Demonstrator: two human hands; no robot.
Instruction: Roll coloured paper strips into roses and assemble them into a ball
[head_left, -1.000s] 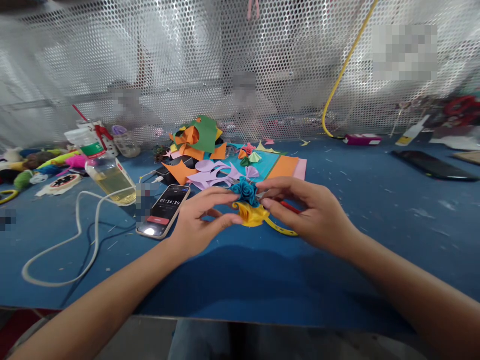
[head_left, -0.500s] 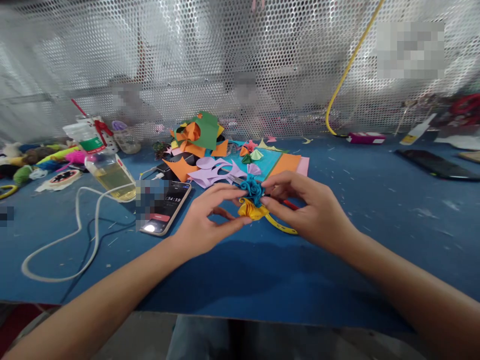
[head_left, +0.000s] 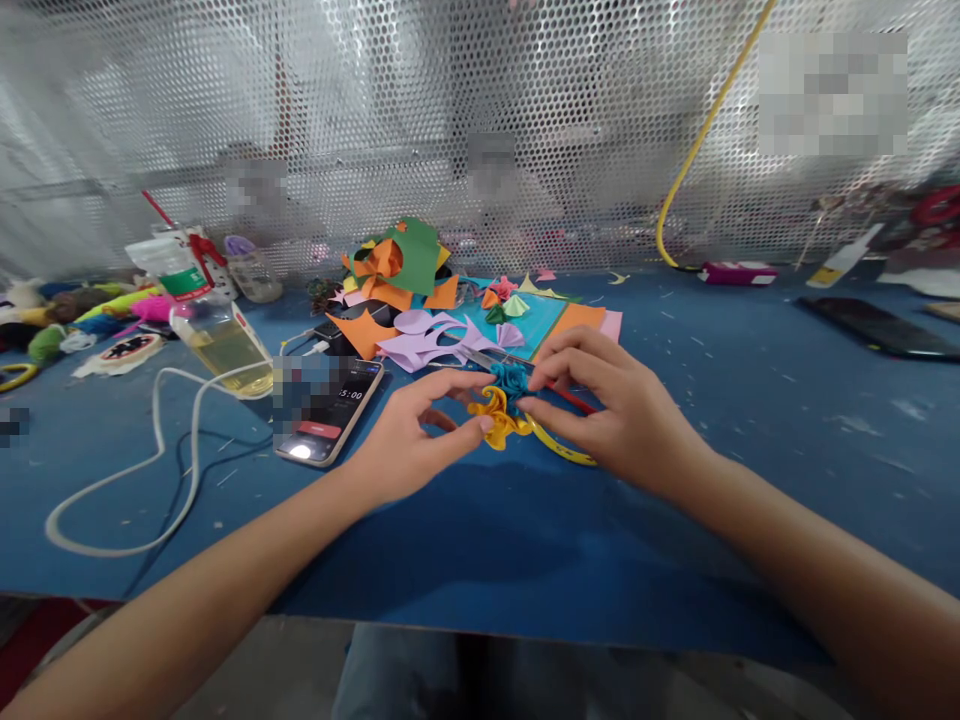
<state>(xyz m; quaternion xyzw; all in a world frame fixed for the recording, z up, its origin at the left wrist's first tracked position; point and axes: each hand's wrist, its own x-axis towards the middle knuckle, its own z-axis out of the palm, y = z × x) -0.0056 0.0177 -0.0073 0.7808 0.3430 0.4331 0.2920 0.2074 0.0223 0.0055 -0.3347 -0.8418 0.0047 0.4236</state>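
Note:
Between the fingertips of my left hand (head_left: 412,432) is a yellow paper flower (head_left: 498,424) with curled, twisted petals. My right hand (head_left: 626,410) pinches a blue paper flower (head_left: 513,378) with tightly curled folds, just above and touching the yellow one. The left index fingertip also reaches the blue flower's edge. Under the right hand, a curved yellow piece (head_left: 566,450) and a red piece (head_left: 574,397) lie partly hidden. A grey pointed blade (head_left: 474,356) shows behind the blue flower.
Purple paper scraps (head_left: 420,345), orange offcuts and small folded paper flowers (head_left: 498,300) lie beyond my hands. At left are a lit phone (head_left: 330,415), a white cable (head_left: 157,440) and a tilted bottle of yellowish liquid (head_left: 229,350). A dark phone (head_left: 874,325) lies right.
The yellow flower has turned in my left fingers, and its curled petals now show more. My right fingers have shifted slightly on the blue flower.

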